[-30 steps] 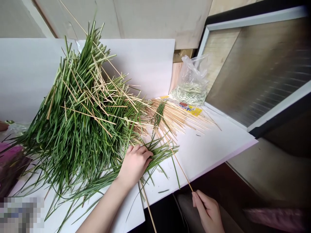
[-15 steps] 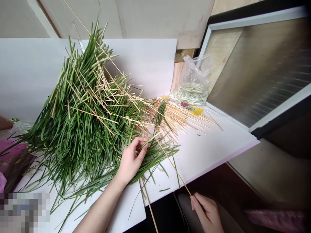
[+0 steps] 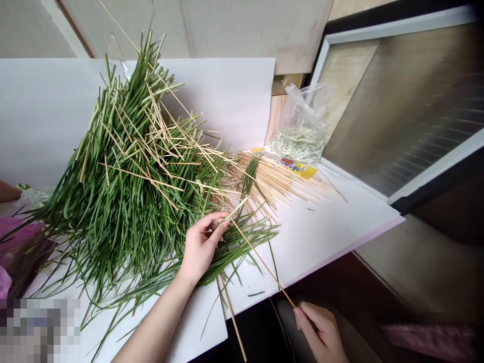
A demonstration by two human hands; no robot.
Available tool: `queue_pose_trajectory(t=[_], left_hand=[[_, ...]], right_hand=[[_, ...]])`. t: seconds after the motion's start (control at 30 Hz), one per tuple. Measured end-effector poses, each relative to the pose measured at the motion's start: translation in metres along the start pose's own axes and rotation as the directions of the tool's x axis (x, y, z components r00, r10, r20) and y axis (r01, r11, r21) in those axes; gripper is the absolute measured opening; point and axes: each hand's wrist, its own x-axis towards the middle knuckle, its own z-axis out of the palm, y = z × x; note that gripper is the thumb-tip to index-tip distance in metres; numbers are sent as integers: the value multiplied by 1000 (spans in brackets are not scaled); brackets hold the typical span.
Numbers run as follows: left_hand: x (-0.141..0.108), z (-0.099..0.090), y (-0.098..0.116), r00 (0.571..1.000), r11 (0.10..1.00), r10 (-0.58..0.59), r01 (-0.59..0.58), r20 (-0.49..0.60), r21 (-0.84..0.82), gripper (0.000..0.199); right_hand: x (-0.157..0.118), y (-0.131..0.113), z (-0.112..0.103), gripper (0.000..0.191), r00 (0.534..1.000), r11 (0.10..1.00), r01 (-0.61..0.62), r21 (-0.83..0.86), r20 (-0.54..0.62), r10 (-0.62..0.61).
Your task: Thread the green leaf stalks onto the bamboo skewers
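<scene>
Your left fingers point(image 3: 216, 235) pinch a stalk point(image 3: 238, 206) by the bare skewer point(image 3: 262, 261) your right fingers point(image 3: 307, 318) grip; the green heap point(image 3: 124, 217) at 10 o'clock seems largely unworked.

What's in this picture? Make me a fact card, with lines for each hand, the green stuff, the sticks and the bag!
Left hand: pinching a green stalk, pale end sticking out
Right hand: holding the near end of a thin wooden stick
Contact: can't tell whether that stick's far tip touches the stalk
Green heap: tall pile of leafy stalks, loose sticks on it
More sticks: spread on the white table, a small green bundle across them
Clear bag: at the back, pale green pieces inside
</scene>
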Motion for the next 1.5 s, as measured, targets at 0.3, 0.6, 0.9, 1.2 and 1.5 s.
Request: queue_pose_trajectory(t=[0.3,0.6,0.9,1.2,1.5], left_hand=[[0,-1,1,1000,999,-26,26,-9,21,34],[-1,-1,0,999,996,-48,49,-18,74,33],[-1,-2,5,996,994,-83,84,-27,63,37],[0,0,4,999,994,-26,28,-21,107,32],[0,-1,1,1000,987,5,-8,18,161,29]], right_hand=[[0,-1,-1,41,1000,1000,15,-16,-13,-15],[-1,1,-1,42,1000,999,-24,24,6,24],[-4,2,0,42,999,999,-32,20,-7,33],[-7,7,0,43,998,998,-55,17,-6,55],[-7,6,1,43,999,999,-48,12,-19,48]])
